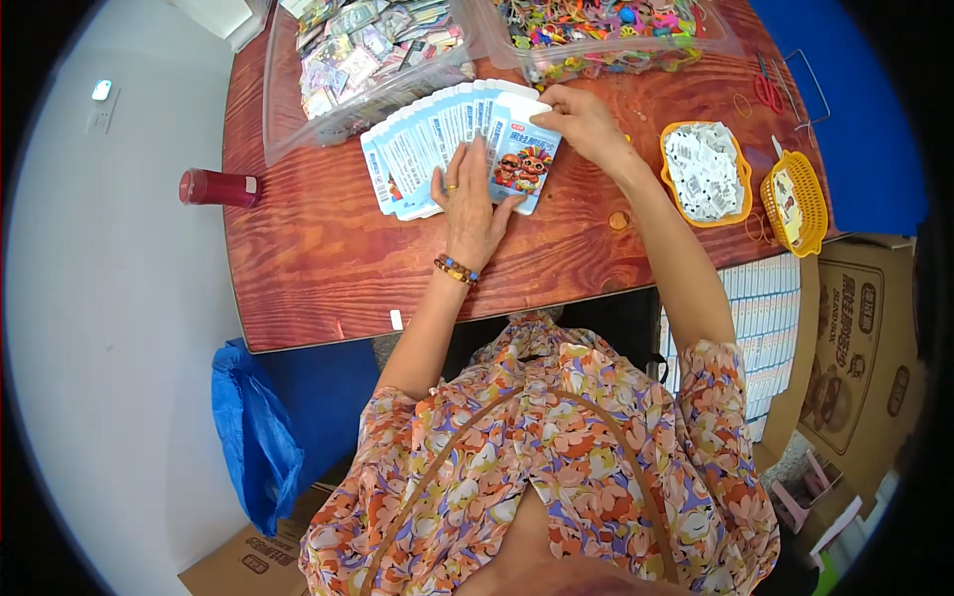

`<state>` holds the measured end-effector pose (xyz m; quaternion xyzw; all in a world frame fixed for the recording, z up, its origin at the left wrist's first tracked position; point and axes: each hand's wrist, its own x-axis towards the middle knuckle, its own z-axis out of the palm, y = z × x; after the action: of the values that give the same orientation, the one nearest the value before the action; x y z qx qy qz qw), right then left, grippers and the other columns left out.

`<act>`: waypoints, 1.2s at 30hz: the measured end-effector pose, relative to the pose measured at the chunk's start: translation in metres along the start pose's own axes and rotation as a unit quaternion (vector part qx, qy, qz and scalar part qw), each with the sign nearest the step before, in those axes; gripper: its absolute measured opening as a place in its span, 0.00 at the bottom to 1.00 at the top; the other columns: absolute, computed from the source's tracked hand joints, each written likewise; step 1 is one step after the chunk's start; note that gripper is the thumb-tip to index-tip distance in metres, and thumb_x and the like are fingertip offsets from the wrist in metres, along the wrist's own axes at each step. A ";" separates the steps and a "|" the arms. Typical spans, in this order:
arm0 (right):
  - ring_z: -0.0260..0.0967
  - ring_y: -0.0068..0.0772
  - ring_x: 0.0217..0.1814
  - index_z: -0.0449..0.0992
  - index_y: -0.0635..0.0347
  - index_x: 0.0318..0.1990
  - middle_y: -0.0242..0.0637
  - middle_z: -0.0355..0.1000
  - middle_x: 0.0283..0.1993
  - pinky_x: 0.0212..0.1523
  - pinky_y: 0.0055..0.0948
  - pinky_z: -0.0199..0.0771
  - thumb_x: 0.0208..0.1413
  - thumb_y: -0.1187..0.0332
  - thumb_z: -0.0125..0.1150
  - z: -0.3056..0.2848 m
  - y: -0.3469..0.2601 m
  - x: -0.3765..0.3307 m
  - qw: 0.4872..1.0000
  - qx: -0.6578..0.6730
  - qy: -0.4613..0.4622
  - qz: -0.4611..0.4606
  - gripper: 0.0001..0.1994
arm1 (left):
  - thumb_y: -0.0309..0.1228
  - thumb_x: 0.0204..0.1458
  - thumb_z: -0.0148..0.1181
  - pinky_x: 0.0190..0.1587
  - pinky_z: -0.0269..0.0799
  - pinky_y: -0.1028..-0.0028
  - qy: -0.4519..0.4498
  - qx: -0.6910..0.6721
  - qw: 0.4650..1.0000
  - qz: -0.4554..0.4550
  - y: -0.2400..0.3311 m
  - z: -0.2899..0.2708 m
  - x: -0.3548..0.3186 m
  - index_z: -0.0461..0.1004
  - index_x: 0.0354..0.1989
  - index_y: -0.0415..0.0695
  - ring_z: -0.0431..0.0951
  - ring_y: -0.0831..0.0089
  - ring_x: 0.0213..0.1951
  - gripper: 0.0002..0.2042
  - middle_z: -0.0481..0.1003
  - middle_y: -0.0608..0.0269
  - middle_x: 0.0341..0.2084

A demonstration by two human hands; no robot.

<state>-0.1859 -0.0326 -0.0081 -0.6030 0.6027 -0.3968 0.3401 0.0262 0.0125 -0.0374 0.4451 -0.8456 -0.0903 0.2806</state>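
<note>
A row of flat light-blue and white card boxes [425,139] lies fanned out on the wooden table, each overlapping its neighbour. The rightmost box [524,167] shows a printed front with cartoon figures. My left hand [472,199] rests on the fan with fingers spread, its thumb on the lower left edge of that rightmost box. At the box's top right corner, the thumb and fingers of my right hand [581,124] pinch its upper end. Part of the fan is hidden under my left fingers.
Behind the boxes stand a clear bin of small packets [383,50] and a clear bin of colourful trinkets [606,40]. To the right are a yellow basket of white sachets [704,171], another yellow basket [810,204] and red scissors [766,89]. A red jar [214,188] sits left.
</note>
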 end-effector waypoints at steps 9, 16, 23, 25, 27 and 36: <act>0.69 0.11 0.30 0.76 0.62 0.37 0.25 0.75 0.29 0.30 0.16 0.67 0.58 0.72 0.63 -0.009 -0.028 -0.035 0.975 0.205 -0.061 0.059 0.04 | 0.37 0.33 0.79 0.54 0.64 0.60 0.044 -0.054 0.997 -0.037 0.029 -0.028 0.013 0.58 0.64 0.33 0.68 0.53 0.51 0.47 0.66 0.48 0.49; 0.72 0.18 0.43 0.73 0.64 0.46 0.33 0.75 0.41 0.43 0.21 0.72 0.59 0.73 0.61 0.010 -0.041 -0.065 0.972 0.227 0.051 0.028 0.09 | 0.34 0.33 0.79 0.47 0.72 0.63 0.048 -0.143 0.983 -0.103 0.029 -0.044 0.010 0.62 0.57 0.34 0.70 0.53 0.47 0.42 0.66 0.47 0.46; 0.70 0.35 0.58 0.72 0.64 0.57 0.45 0.69 0.58 0.51 0.33 0.78 0.54 0.77 0.65 0.039 -0.039 -0.098 0.966 0.162 0.169 -0.112 0.21 | 0.33 0.36 0.77 0.46 0.73 0.62 0.074 -0.155 0.981 -0.087 0.038 -0.040 0.010 0.65 0.55 0.34 0.75 0.53 0.44 0.37 0.72 0.48 0.43; 0.71 0.34 0.57 0.73 0.64 0.56 0.44 0.69 0.57 0.51 0.32 0.78 0.54 0.77 0.65 0.042 -0.037 -0.096 0.961 0.184 0.172 -0.112 0.21 | 0.33 0.37 0.77 0.45 0.74 0.62 0.090 -0.182 0.971 -0.127 0.041 -0.038 0.008 0.67 0.53 0.34 0.77 0.53 0.43 0.34 0.74 0.47 0.42; 0.71 0.33 0.56 0.73 0.64 0.55 0.44 0.70 0.57 0.51 0.31 0.79 0.53 0.78 0.64 0.041 -0.035 -0.093 0.958 0.212 0.165 -0.102 0.20 | 0.33 0.37 0.77 0.45 0.74 0.62 0.086 -0.197 0.967 -0.137 0.043 -0.038 0.006 0.67 0.53 0.33 0.76 0.53 0.43 0.34 0.74 0.47 0.43; 0.70 0.23 0.52 0.76 0.65 0.53 0.34 0.71 0.53 0.51 0.21 0.70 0.60 0.78 0.57 0.013 -0.024 -0.086 0.978 0.193 0.026 -0.069 0.14 | 0.24 0.48 0.68 0.33 0.76 0.74 0.001 -0.346 0.908 -0.236 0.042 -0.051 -0.002 0.71 0.53 0.37 0.81 0.73 0.30 0.22 0.81 0.57 0.30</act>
<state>-0.1604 0.0529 0.0013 -0.5556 0.4801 -0.5436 0.4067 0.0260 0.0442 0.0207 0.5065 -0.6316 -0.4402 0.3883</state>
